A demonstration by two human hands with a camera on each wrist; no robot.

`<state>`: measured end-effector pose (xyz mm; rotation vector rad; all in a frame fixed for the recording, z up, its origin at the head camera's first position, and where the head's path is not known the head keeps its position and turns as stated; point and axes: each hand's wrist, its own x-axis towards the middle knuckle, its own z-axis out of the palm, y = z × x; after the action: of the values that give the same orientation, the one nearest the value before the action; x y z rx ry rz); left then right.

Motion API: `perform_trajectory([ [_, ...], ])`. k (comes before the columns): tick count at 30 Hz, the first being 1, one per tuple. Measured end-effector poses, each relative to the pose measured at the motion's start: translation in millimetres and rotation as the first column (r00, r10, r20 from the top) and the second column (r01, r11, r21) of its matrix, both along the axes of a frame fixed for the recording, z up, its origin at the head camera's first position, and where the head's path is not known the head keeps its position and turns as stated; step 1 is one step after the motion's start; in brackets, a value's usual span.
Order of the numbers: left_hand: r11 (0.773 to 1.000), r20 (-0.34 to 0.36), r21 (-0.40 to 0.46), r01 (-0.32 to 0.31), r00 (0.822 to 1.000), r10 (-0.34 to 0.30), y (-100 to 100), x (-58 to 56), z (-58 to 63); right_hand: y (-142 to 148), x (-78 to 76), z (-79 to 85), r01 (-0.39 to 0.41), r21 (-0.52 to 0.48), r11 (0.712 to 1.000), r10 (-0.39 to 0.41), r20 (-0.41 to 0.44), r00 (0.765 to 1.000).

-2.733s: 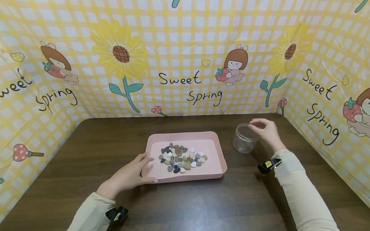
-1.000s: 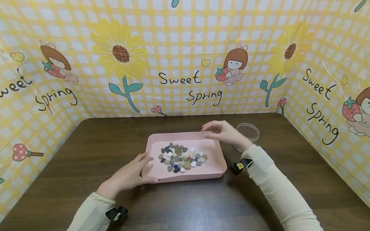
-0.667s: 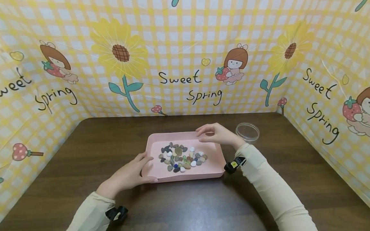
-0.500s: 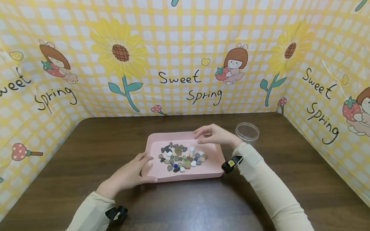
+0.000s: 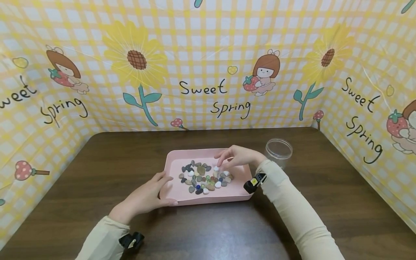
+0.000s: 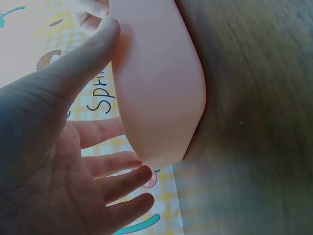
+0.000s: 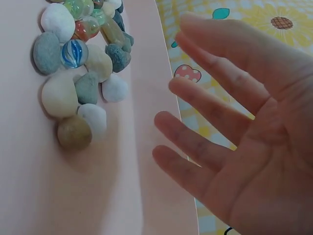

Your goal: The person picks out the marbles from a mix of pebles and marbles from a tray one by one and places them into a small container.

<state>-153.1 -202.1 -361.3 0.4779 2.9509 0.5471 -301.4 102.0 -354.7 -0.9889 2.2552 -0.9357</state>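
In the head view a pink tray (image 5: pixel 238 177) lies on the table with a spread of pebbles (image 5: pixel 201 170) and glass marbles (image 5: pixel 198 187) in it. My left hand (image 5: pixel 146 195) holds the tray's near left corner, thumb at the front rim and fingers at the left side. Over the tray's far right part hovers my right hand (image 5: pixel 238 157), its fingers loosely bent near white stones. Seen in the right wrist view, nothing lies between its spread fingers (image 7: pixel 188 127); a blue-striped marble (image 7: pixel 74 54) sits among the stones.
A clear jar (image 5: pixel 278 153) without a lid stands right of the tray, close to my right forearm. The brown table (image 5: pixel 130 155) is backed by a yellow checked cloth (image 5: pixel 195 43) on three sides.
From beside the jar, my right hand has moved left over the tray and lowered toward the white stones. My left hand and the tray stay in place.
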Motion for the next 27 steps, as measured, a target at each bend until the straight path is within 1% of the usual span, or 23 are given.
perform_trajectory([
  [4, 1.000, 0.008, -0.004, -0.008, 1.000, 0.008, 0, -0.3, 0.1, -4, -0.4, -3.1, -0.018, 0.037, 0.999, 0.019, -0.003, 1.000],
  [8, 1.000, 0.005, -0.001, -0.005, 1.000, 0.005, 0, -0.4, -0.5, -7, -1.2, -6.8, -0.013, 0.073, 0.997, 0.013, 0.001, 1.000],
  [14, 1.000, -0.009, 0.005, 0.003, 1.000, -0.003, 0, -0.4, -1.3, -7, -1.2, -12.7, -0.035, 0.052, 0.998, 0.031, 0.077, 0.997],
  [16, 1.000, -0.006, 0.005, 0.003, 1.000, -0.003, 0, -0.4, -1.3, -7, -0.8, -14.0, -0.043, 0.050, 0.998, 0.038, 0.090, 0.995],
  [20, 1.000, 0.000, 0.002, 0.001, 1.000, -0.001, 0, -0.6, -1.1, -7, -0.6, -16.5, -0.023, 0.074, 0.997, 0.016, 0.098, 0.995],
  [25, 1.000, 0.002, -0.002, -0.006, 1.000, 0.006, 0, -0.6, -0.9, -8, 1.0, -19.4, 0.023, 0.072, 0.997, -0.032, 0.135, 0.990],
  [27, 1.000, 0.006, -0.006, -0.012, 1.000, 0.012, 0, -0.6, -0.6, -9, 2.0, -19.8, 0.029, 0.066, 0.997, -0.038, 0.140, 0.989],
])
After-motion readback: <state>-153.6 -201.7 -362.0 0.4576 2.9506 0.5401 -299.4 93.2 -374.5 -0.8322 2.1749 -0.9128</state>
